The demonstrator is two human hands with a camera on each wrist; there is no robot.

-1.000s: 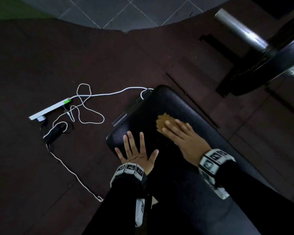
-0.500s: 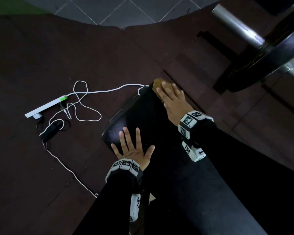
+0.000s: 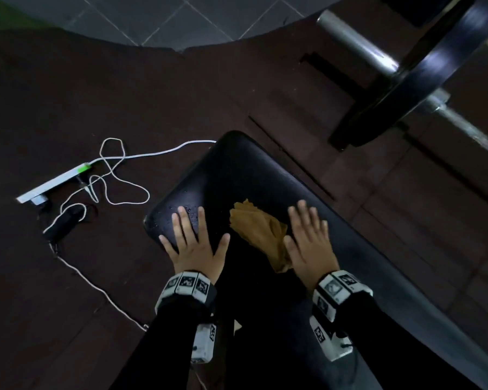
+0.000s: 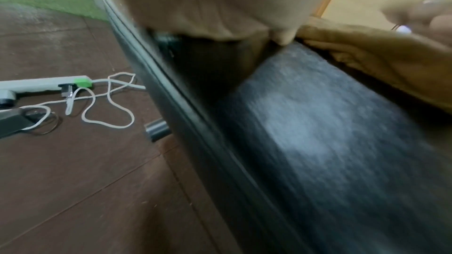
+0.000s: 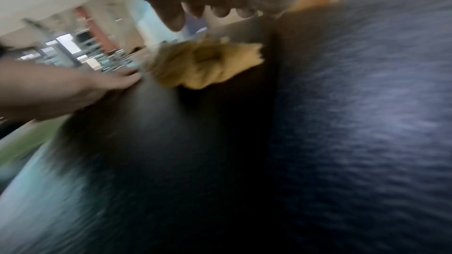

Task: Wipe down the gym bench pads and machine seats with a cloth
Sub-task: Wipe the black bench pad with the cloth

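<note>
Far left, at 9 o'clock of the bench pad (image 3: 254, 175) on the dark floor: a white power strip (image 3: 54, 182) with green end, a looped white cable (image 3: 124, 175) and a black adapter (image 3: 64, 223), well apart from the wiping zone yet running toward the pad's far corner; could snag a foot or get dripped on if moisture is pushed over the edge. Next, left hand (image 3: 193, 243) flat on the pad's near-left corner, fingers straight and spread, holding nothing, only bracing; small droplets visible just beyond the fingertips, so could slip under weight on a slick surface. Centre: tan cloth (image 3: 261, 235) bunched on the pad between the hands, its right edge tucked under or against the right hand's thumb side; hard to tell which. Right hand (image 3: 310, 243) open, fingers extended, palm mostly beside the cloth rather than over it; likely risk of gliding on without the cloth, leaving droplets at the left corner unwiped, or dragging the bunched cloth so only a narrow strip gets cleaned. Farther right, toward 1 o'clock: a black weight plate (image 3: 423, 80) on a steel barbell (image 3: 358, 46), overhanging beyond the pad's far end; could catch knuckles or a head on a long forward stroke. Wrist views blurred, adding little.
</note>
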